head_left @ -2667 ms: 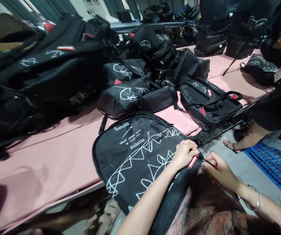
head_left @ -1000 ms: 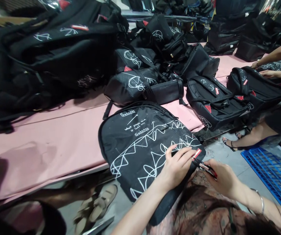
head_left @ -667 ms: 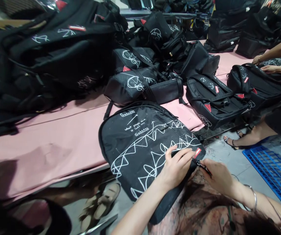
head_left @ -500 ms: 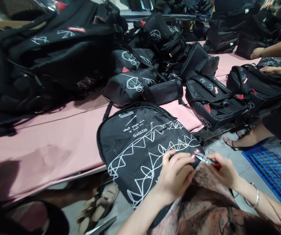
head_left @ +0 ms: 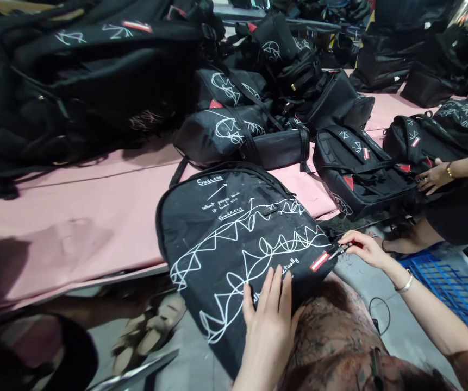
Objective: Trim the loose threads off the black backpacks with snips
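A black backpack [head_left: 201, 233] with white squiggles and the lettering "Success" lies from the table edge toward my lap. My left hand [head_left: 268, 320] rests flat on its lower front, fingers stretched and slightly apart, covering some of the lettering. Near the bag's lower right corner is a red and white label [head_left: 319, 261]. Just beyond that label, my right hand [head_left: 366, 248] is closed around a small pair of scissors [head_left: 337, 251], its blades pointing left at the bag's edge. Most of the scissors' handle is hidden by my fingers.
A pink-covered table [head_left: 74, 228] holds several black backpacks, including one right of centre [head_left: 360, 168] and a large pile at left [head_left: 115, 98]. At right, another person's hand [head_left: 433, 176] touches a bag. A blue plastic crate [head_left: 454, 288] and sandals [head_left: 152, 326] are on the floor.
My left hand has moved down and left from beside the label and now lies flat. My right hand has shifted slightly up with the scissors. The other person's hand has come lower.
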`<control>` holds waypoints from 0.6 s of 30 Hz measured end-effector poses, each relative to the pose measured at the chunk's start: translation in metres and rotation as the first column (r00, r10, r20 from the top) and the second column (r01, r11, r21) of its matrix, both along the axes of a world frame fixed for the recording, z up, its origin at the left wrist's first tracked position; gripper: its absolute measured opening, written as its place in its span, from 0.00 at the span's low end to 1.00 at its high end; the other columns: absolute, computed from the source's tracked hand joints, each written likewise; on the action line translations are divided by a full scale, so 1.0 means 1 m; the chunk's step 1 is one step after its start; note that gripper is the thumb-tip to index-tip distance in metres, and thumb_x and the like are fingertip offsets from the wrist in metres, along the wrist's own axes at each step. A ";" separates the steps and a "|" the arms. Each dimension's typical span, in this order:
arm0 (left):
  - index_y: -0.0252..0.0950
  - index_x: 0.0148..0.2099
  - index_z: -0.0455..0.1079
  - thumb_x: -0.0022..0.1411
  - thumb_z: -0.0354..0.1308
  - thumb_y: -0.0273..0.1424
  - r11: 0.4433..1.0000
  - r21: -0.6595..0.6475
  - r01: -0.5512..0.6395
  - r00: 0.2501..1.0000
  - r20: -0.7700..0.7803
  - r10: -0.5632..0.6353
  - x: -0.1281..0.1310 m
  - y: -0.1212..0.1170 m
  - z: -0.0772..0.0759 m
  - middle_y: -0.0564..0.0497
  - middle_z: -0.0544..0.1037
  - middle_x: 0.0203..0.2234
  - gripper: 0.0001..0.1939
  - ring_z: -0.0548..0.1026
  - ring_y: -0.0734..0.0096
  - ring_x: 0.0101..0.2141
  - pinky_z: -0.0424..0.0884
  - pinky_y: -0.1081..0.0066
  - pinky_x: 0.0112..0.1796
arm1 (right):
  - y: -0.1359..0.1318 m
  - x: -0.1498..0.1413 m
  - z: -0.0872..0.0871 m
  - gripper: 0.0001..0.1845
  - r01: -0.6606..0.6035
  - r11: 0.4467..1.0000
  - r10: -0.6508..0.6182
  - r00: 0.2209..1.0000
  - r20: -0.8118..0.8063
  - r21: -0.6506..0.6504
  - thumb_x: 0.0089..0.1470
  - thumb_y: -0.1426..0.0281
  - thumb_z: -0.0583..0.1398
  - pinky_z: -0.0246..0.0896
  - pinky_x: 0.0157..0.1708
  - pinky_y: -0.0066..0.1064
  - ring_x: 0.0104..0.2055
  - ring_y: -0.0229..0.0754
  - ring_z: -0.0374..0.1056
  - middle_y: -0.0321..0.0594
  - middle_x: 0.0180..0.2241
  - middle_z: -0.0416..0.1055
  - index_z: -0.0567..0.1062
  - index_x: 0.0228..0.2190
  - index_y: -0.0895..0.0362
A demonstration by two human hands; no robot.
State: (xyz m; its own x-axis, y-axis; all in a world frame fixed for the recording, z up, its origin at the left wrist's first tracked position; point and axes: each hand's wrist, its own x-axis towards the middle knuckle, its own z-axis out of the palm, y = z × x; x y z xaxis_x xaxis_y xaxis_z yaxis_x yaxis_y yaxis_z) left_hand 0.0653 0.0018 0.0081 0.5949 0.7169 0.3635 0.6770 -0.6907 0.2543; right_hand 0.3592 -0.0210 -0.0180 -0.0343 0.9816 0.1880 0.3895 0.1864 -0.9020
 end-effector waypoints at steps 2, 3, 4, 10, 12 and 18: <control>0.31 0.55 0.61 0.60 0.47 0.30 1.000 -0.016 0.005 1.000 -0.003 -0.005 0.001 -0.001 0.001 0.37 0.68 0.52 0.20 0.62 0.55 0.55 0.39 0.47 0.56 | 0.008 0.001 0.004 0.09 -0.072 0.997 0.071 0.997 0.038 0.014 0.54 0.67 0.58 0.61 0.37 0.34 0.37 0.41 0.65 0.43 0.35 0.69 0.72 0.38 0.56; 0.31 0.55 0.61 0.60 0.47 0.30 1.000 -0.021 0.007 1.000 -0.006 -0.007 0.002 -0.001 0.001 0.37 0.67 0.52 0.20 0.62 0.55 0.55 0.39 0.47 0.56 | 0.011 0.002 0.006 0.09 -0.102 0.995 0.100 0.993 0.062 0.022 0.54 0.68 0.58 0.61 0.38 0.34 0.37 0.41 0.66 0.42 0.34 0.69 0.73 0.38 0.56; 0.31 0.55 0.61 0.60 0.47 0.30 1.000 -0.025 0.007 1.000 -0.008 -0.007 0.002 -0.001 0.002 0.37 0.67 0.52 0.20 0.61 0.55 0.55 0.39 0.47 0.56 | 0.013 0.003 0.008 0.08 -0.123 0.992 0.121 0.989 0.087 0.029 0.54 0.69 0.57 0.61 0.38 0.34 0.37 0.40 0.66 0.42 0.34 0.70 0.73 0.37 0.57; 0.31 0.56 0.61 0.60 0.48 0.30 0.998 -0.043 0.034 0.996 -0.084 -0.037 -0.003 0.002 0.005 0.38 0.66 0.53 0.21 0.61 0.56 0.55 0.37 0.48 0.57 | 0.015 0.007 0.011 0.08 -0.129 0.992 0.128 0.987 0.095 0.002 0.54 0.69 0.58 0.62 0.37 0.32 0.37 0.40 0.66 0.43 0.34 0.70 0.73 0.36 0.57; 0.31 0.56 0.60 0.60 0.49 0.31 0.998 -0.039 0.044 0.994 -0.102 -0.048 -0.004 0.003 0.006 0.38 0.66 0.53 0.21 0.61 0.56 0.55 0.36 0.48 0.57 | 0.014 0.008 0.011 0.08 -0.122 0.992 0.123 0.989 0.080 -0.019 0.54 0.68 0.58 0.62 0.36 0.32 0.37 0.40 0.66 0.43 0.34 0.70 0.73 0.37 0.57; 0.30 0.54 0.62 0.60 0.49 0.33 1.000 -0.013 0.025 0.995 -0.098 -0.026 -0.003 0.002 0.008 0.37 0.67 0.52 0.21 0.62 0.55 0.55 0.38 0.48 0.57 | 0.021 0.002 0.019 0.08 -0.187 0.982 0.189 0.975 0.114 -0.028 0.55 0.69 0.57 0.62 0.36 0.31 0.36 0.39 0.66 0.42 0.34 0.70 0.73 0.36 0.57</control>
